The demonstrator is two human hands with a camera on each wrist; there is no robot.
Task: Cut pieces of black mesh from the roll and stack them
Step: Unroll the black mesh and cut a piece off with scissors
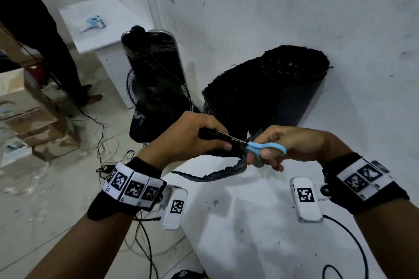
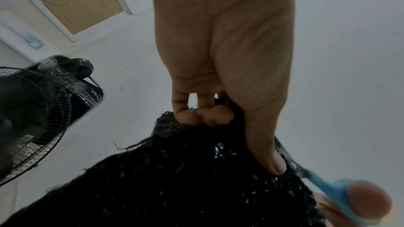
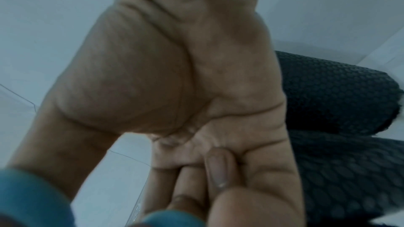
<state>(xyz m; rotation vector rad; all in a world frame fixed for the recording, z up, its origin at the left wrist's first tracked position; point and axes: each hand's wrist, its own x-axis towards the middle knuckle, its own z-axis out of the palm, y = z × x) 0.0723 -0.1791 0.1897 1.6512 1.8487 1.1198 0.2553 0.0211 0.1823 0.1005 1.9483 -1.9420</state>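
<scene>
Black mesh (image 1: 229, 166) is bunched in your left hand (image 1: 192, 136), whose fingers (image 2: 215, 115) and thumb curl round its free edge and hold it up off the white worktop (image 1: 260, 222). Your right hand (image 1: 292, 142) has thumb and fingers through the blue handles of the scissors (image 1: 265, 147), with the blades reaching into the mesh just beside your left thumb. You seem to be partway through a cut: the loose flap curling below your hands looks joined to the sheet running back to the roll (image 1: 290, 84), which lies further back on the worktop against the wall. No finished stack shows, so cutting and all the stacking appear to remain. No bin, box or tray for pieces shows near you.
</scene>
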